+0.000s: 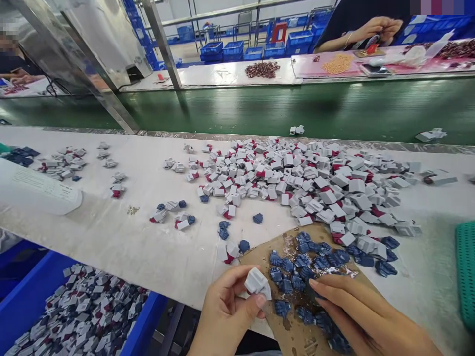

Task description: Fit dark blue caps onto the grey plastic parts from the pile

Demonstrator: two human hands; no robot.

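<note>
Operation shown: one moulded component is held in hand over a work sheet. All locations below are given relative to the brown cardboard sheet point(261, 257).

Left hand point(224, 309): the hand rises from the near edge of the sheet, with the wrist low and the fingers curled. Thumb and fingertips pinch a grey-white moulded plastic part point(257, 283), which is held just above the sheet's left corner and clear of the surface.

Right hand point(365, 319): the hand lies across the near right of the sheet, with the wrist back and the fingers point(334, 291) extended and closed together. The fingertips sit at the dark blue moulded pieces point(297, 282) scattered over the sheet. Whether they are pinching one of them cannot be determined from this view.

Surroundings: a large loose heap of grey-white parts with red and blue markings point(297, 183) lies beyond the sheet, on the white work surface point(111, 247), and its edge overlaps the sheet's far corner. A blue bin point(144, 321) filled with similar parts stands to the left, on the near side. A green perforated tray point(465, 277) sits to the right. Beyond the sheet runs a green conveyor belt point(297, 111) — a co-worker's hands point(374, 29) are at work on its far side.
</note>
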